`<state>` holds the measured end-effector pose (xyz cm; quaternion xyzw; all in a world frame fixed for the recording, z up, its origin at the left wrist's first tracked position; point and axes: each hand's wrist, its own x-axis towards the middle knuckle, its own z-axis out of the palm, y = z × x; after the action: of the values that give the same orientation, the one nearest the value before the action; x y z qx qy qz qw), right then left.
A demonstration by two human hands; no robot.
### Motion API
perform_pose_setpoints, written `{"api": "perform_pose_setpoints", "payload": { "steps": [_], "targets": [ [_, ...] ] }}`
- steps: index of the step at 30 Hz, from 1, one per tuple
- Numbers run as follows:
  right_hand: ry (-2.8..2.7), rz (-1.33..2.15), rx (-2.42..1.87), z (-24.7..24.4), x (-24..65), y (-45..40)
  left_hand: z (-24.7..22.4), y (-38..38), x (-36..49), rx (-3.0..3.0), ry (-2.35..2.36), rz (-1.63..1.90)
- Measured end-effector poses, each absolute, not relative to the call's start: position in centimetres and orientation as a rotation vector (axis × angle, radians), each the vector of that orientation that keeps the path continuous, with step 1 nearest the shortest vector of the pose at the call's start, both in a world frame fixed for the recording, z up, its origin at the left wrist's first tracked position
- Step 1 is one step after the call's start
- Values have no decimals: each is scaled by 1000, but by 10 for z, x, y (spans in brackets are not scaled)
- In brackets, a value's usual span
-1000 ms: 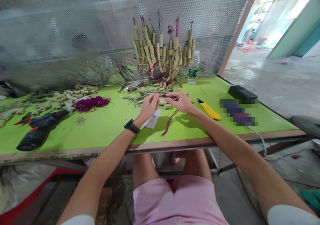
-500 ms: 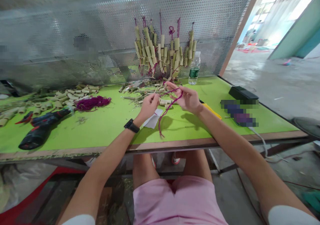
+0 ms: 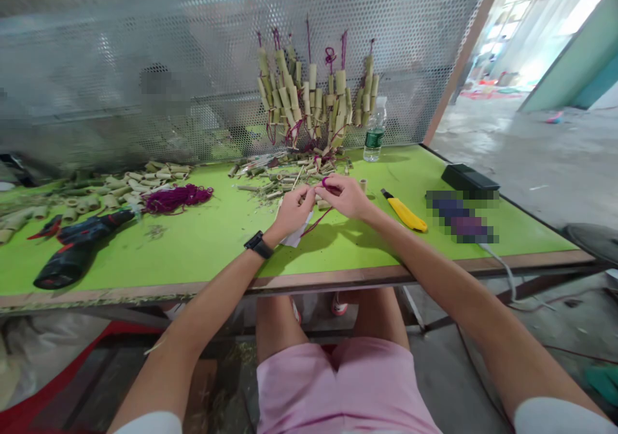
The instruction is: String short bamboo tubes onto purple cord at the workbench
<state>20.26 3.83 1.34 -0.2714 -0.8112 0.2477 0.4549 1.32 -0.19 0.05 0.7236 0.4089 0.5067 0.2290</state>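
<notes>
Drawn inward since the earlier frame, the right hand (image 3: 348,196) now meets the left hand (image 3: 293,207) fingertip to fingertip above the green tabletop (image 3: 232,254). Purple cord (image 3: 329,181), the working thread, lies between them: a small loop shows at the right fingers, and a free tail slants down across the white paper (image 3: 292,234). Both hands are closed in pinches on the cord, as I read it from my distant station, though the fingers hide the crossing itself. For this step I would keep the left pinch as a fixed anchor, hold the loop open with the right fingers, and pull slowly, so that the crossing does not slip or snag. I judge it wise to guide the tail clear of the loop. By comparison, the earlier frame shows the right hand spread and apart, with cord stretched across its fingers and the tail hanging near the front edge; I now see that tail drawn up short. My view of the yellow cutter (image 3: 406,214), partly covered then by the right hand, is now unobstructed.
</notes>
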Motion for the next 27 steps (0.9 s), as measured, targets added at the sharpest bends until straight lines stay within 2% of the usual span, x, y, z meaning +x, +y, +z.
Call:
{"api": "perform_pose_setpoints", "payload": {
  "steps": [3, 8, 14, 27],
  "targets": [
    [-2013, 456, -596, 10, 203, 42, 0, 0, 12, 1963, 1099, 1428],
    [-1999, 439, -529, 5, 203, 47, 0, 1, 11, 1950, 1079, 1456],
    [-2044, 326, -688, 4, 201, 45, 0, 1, 12, 1910, 1054, 1484],
    [-2018, 131, -586, 7, 201, 37, 6, -6, 22, 1493, 879, 1460]
  ]
}}
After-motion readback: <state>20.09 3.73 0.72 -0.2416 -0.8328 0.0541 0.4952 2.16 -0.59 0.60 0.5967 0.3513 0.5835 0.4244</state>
